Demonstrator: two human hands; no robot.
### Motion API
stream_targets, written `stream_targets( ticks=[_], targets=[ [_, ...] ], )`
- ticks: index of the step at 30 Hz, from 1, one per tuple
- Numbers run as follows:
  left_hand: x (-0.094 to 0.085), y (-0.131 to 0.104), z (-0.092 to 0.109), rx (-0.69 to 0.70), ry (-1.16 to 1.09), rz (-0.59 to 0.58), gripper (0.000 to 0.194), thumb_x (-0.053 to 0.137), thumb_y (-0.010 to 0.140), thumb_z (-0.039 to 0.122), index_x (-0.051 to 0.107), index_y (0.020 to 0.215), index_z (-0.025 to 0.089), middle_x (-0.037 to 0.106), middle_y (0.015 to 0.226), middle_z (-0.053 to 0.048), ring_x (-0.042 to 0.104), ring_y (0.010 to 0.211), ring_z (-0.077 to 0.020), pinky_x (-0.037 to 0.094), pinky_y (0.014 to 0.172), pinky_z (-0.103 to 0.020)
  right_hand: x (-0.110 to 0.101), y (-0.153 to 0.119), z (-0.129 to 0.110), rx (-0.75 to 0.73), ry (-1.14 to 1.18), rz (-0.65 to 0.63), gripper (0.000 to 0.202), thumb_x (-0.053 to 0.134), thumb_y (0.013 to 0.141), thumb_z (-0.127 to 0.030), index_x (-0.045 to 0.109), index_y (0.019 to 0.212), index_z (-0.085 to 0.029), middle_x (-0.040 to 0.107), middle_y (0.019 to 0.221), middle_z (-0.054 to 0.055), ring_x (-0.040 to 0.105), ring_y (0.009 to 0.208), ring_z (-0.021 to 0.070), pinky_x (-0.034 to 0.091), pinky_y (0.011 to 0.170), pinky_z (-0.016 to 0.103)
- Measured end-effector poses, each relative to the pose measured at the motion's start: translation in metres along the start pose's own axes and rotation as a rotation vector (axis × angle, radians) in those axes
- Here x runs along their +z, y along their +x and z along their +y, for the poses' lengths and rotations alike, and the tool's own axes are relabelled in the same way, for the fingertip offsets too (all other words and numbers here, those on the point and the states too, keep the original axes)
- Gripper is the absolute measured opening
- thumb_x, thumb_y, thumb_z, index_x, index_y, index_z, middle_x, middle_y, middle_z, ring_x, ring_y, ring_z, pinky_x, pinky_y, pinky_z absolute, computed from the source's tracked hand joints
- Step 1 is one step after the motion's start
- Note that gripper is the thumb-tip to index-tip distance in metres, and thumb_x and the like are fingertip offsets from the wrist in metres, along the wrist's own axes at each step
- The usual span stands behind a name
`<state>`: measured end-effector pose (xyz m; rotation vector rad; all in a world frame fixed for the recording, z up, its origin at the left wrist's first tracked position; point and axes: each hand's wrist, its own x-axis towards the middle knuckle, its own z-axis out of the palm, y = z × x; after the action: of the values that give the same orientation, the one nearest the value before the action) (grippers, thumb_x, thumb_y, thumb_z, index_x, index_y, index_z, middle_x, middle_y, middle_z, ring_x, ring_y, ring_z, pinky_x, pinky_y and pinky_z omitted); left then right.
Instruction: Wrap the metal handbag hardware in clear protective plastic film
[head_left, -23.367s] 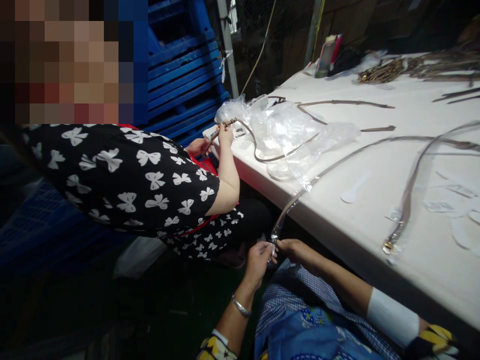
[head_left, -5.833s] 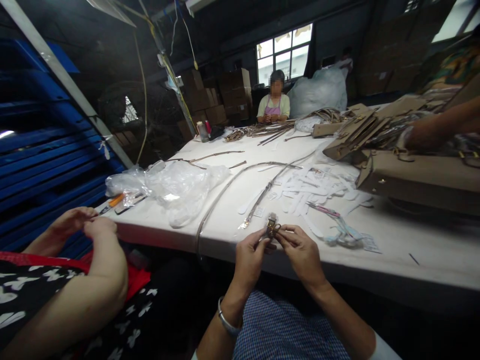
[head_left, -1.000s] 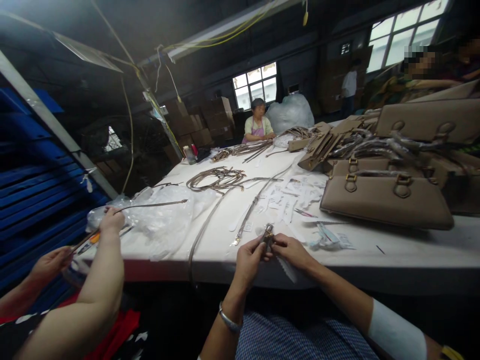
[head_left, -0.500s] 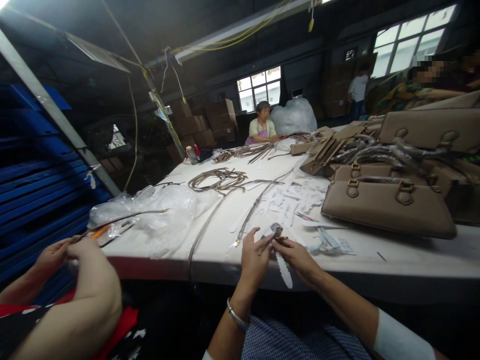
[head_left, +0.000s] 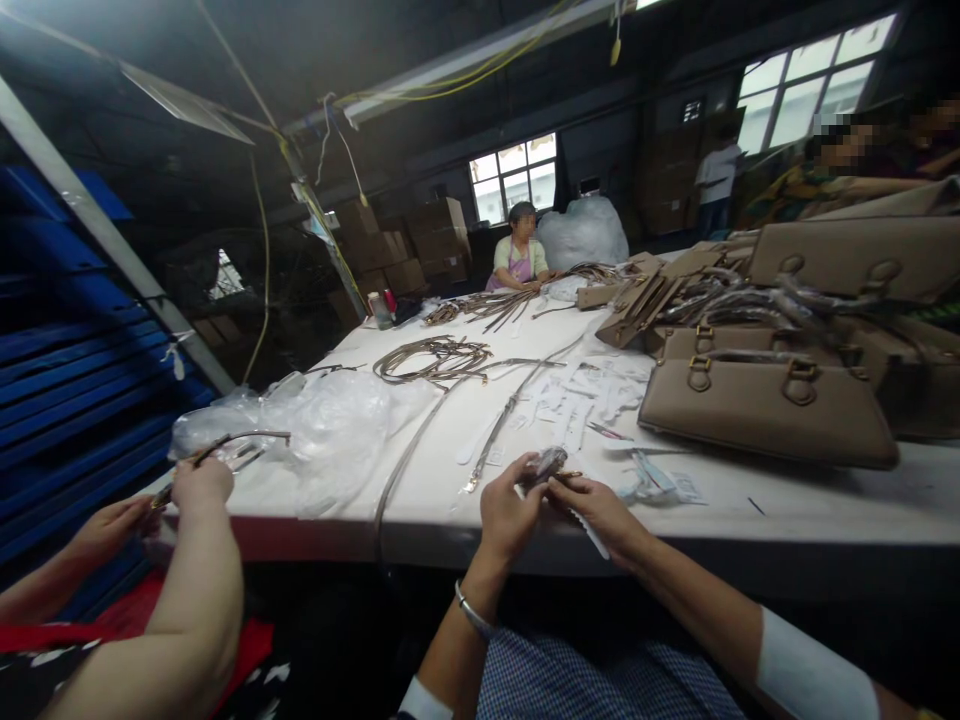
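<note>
My left hand (head_left: pixel 511 505) is closed round a bunched brown strap (head_left: pixel 551 462) that looks wrapped in clear plastic, just over the table's front edge. Touching the strap's gold-coloured metal end, my right hand (head_left: pixel 596 508) pinches from the other side. A white serrated strip (head_left: pixel 592 533) hangs below the fingers of my right hand. Behind my hands lie more white strips (head_left: pixel 574 420) and a plastic-wrapped strap (head_left: pixel 495 437). To the right is a crumpled light-blue and clear wrapper (head_left: pixel 652 480).
Brown handbags (head_left: pixel 765 410) are piled on the right of the white table (head_left: pixel 442 500). Coiled straps (head_left: pixel 431 358) and clear plastic bags (head_left: pixel 330 430) lie left of centre. At the left, a co-worker's hands (head_left: pixel 199 482) hold a strap; another person (head_left: pixel 519 255) sits across the table.
The white strip has swung to the right and shows less below my hands. My hands have drawn slightly closer together round the strap. The co-worker's hands at the left have moved apart.
</note>
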<state>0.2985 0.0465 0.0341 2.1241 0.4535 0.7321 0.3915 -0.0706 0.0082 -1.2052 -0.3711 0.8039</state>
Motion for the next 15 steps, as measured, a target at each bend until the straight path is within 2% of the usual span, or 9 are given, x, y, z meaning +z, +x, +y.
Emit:
stream_targets(
  ticks=[2,5,9,10,12,15],
  targets=[
    [0.000,-0.002,-0.001,0.008,0.035,-0.032,0.029,0.070,0.075,0.018,0.072,0.102,0.028,0.075,0.097,0.001,0.069,0.092,-0.0179,0.051,0.086,-0.029,-0.003,-0.006,-0.002,0.010,-0.005,-0.003,0.033,0.084,0.062,-0.039,0.071,0.080,-0.014,0.072,0.078,0.005,0.066,0.075,0.0191,0.050,0.077,0.031],
    [0.006,-0.006,-0.004,0.026,0.099,-0.059,0.024,0.071,0.075,0.019,0.072,0.097,0.028,0.075,0.093,0.002,0.069,0.088,-0.0179,0.051,0.081,-0.028,-0.007,-0.022,-0.003,0.027,-0.006,0.004,0.036,0.083,0.063,-0.033,0.067,0.091,-0.016,0.075,0.083,0.006,0.070,0.080,0.0216,0.052,0.083,0.034],
    [0.016,-0.008,-0.007,0.054,0.195,-0.065,0.028,0.072,0.073,0.017,0.071,0.099,0.027,0.075,0.098,0.000,0.068,0.091,-0.0203,0.050,0.081,-0.030,-0.014,-0.040,0.000,0.051,-0.054,0.188,0.047,0.079,0.066,-0.036,0.057,0.104,-0.020,0.076,0.077,0.006,0.071,0.076,0.0237,0.054,0.070,0.032],
    [0.017,-0.008,-0.008,0.064,0.213,-0.069,0.030,0.072,0.073,0.016,0.070,0.101,0.026,0.074,0.099,-0.001,0.067,0.092,-0.0210,0.049,0.082,-0.031,-0.017,-0.042,0.002,0.028,-0.075,0.196,0.047,0.078,0.068,-0.037,0.055,0.105,-0.021,0.076,0.079,0.006,0.071,0.076,0.0238,0.054,0.068,0.032],
    [0.019,-0.008,-0.007,0.087,0.248,-0.077,0.033,0.071,0.074,0.014,0.069,0.104,0.026,0.073,0.102,-0.002,0.066,0.095,-0.0225,0.048,0.085,-0.034,-0.022,-0.043,0.005,-0.050,-0.146,0.131,0.041,0.074,0.072,-0.039,0.058,0.105,-0.020,0.076,0.088,0.008,0.071,0.081,0.0246,0.054,0.071,0.033],
    [0.019,-0.007,-0.006,0.094,0.313,-0.090,0.036,0.072,0.075,0.017,0.067,0.109,0.027,0.072,0.104,-0.003,0.065,0.097,-0.0243,0.048,0.086,-0.036,-0.031,-0.036,0.004,-0.182,-0.369,0.023,0.027,0.066,0.077,-0.036,0.070,0.099,-0.020,0.074,0.102,0.009,0.067,0.097,0.0280,0.051,0.087,0.039]
  ],
)
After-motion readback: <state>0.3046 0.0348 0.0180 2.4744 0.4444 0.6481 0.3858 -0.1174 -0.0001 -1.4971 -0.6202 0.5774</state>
